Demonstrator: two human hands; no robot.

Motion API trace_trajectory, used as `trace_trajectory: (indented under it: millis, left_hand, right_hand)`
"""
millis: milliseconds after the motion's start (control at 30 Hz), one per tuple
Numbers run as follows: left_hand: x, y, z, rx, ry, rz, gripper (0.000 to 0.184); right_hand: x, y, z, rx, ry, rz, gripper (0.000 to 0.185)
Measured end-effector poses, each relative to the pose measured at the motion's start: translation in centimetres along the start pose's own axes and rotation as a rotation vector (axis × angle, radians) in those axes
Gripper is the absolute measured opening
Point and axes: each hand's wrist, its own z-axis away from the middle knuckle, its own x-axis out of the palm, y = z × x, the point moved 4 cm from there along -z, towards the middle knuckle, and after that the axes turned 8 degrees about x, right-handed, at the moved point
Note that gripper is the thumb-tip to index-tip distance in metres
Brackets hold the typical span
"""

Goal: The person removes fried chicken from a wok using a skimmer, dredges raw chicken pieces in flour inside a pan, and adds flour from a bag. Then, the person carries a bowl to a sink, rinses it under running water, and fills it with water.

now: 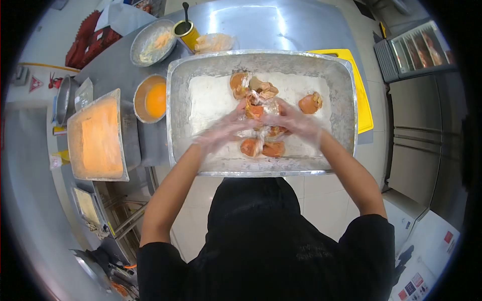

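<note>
A large metal tray (261, 169) in front of me holds a bed of white flour (208, 100) and several orange-brown pieces that look like marinated raw chicken. My left hand (226, 126), in a clear plastic glove, curls round the left side of a chicken piece (255, 111) near the tray's middle. From the right, my right hand (296, 120), gloved the same way, closes on that piece. Motion blurs both hands, and some fingertips are hidden. Other chicken pieces (273, 149) lie below the hands and above them; a single chicken piece (310, 103) rests to the right.
Left of the tray stand a bowl of orange liquid (155, 100) and a metal pan of orange powder (103, 138). Behind are a metal bowl (153, 42), a yellow can (187, 37) with a dark handle, and a plastic bag (215, 42). A yellow cutting board (362, 100) lies at the right.
</note>
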Motion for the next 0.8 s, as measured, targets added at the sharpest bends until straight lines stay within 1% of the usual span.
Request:
trace_trajectory:
  millis: [33,67,100,133,200,233,267,300,333,400,467,533,600,633,700,733,800]
  left_hand:
    - [-1.3,0.8,0.3,-0.011,-0.021,-0.048,0.084]
    - [-2.6,1.9,0.4,0.006,0.04,-0.152,0.079]
    - [-3.3,3.6,0.5,0.021,0.102,-0.254,0.074]
    - [-5.6,3.1,-1.1,0.086,0.243,-0.402,0.074]
    - [-9.8,1.0,-5.2,0.224,0.526,-0.691,0.075]
    - [-9.2,1.0,-6.3,0.204,0.453,-0.713,0.074]
    - [-7.8,1.3,-7.7,0.188,0.382,-0.737,0.073]
    - [-6.3,1.5,-9.1,0.171,0.314,-0.761,0.073]
    - [-5.3,0.7,-10.8,0.258,0.403,-0.787,0.072]
    - [-3.7,-2.6,-13.4,0.418,0.566,-0.834,0.07]
    - [-1.2,-0.5,-10.1,0.186,0.291,-0.081,0.068]
    - [-3.5,-1.2,-9.3,0.272,0.095,0.02,0.066]
    - [-4.1,1.3,-4.8,0.104,0.086,-0.167,0.068]
    - [-5.6,0.5,-4.5,-0.027,0.045,-0.448,0.068]
    - [-8.3,-1.2,-4.0,-0.289,-0.041,-1.007,0.069]
    - [-7.4,-1.2,-3.7,-0.208,-0.023,-0.941,0.071]
    - [-3.9,-1.9,-2.8,-0.043,0.011,-0.814,0.075]
  right_hand:
    - [-1.6,-1.3,1.3,-0.025,0.05,0.045,0.093]
    - [-3.5,-2.5,2.5,-0.049,0.1,0.088,0.088]
    - [-6.9,-1.2,1.5,-0.116,0.212,0.056,0.084]
    - [-10.4,0.8,-0.3,-0.181,0.323,0.027,0.08]
    - [-15.2,4.7,-4.7,-0.093,0.493,0.073,0.077]
    - [-16.5,6.0,-6.0,-0.053,0.582,0.095,0.076]
    - [-14.9,4.9,-6.5,-0.195,0.659,0.945,0.075]
    - [-11.8,4.4,-7.4,-0.326,0.662,1.806,0.075]
    - [-10.4,4.2,-8.7,-0.365,0.631,1.363,0.075]
    - [-5.0,0.0,-8.5,-0.191,0.484,0.917,0.069]
    - [-3.0,-3.0,-6.0,-0.023,0.419,0.829,0.056]
    - [-3.7,-0.6,-5.9,-0.073,0.474,0.665,0.045]
    - [-7.3,2.8,-5.7,-0.401,0.493,0.942,0.042]
    - [-8.7,3.9,-5.2,-0.567,0.495,1.076,0.043]
    - [-12.0,3.0,-3.9,-0.088,0.506,1.069,0.039]
    - [-13.0,2.7,-3.4,0.146,0.507,1.054,0.037]
    - [-11.4,4.9,-4.7,0.175,0.521,1.181,0.034]
